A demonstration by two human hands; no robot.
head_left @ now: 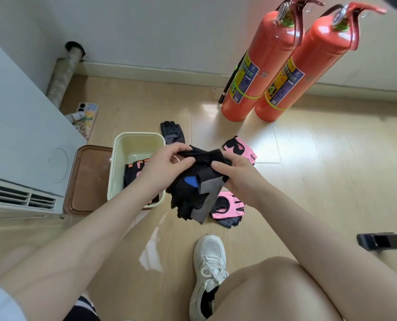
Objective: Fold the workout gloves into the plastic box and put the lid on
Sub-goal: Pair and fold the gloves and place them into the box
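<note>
A white sneaker (pixel 208 274) is seen nearest on the floor (pixel 308 172). A black glove (pixel 193 193) is held above the floor, pinched in the grip of left hand (pixel 167 167) and right hand (pixel 237 174). Pink gloves (pixel 227 205) lie beneath. Left, a cream box (pixel 137 140) holds a folded glove (pixel 135 170); the brown lid (pixel 88 179) lies beside it. Farthest: two extinguishers (pixel 257 66).
</note>
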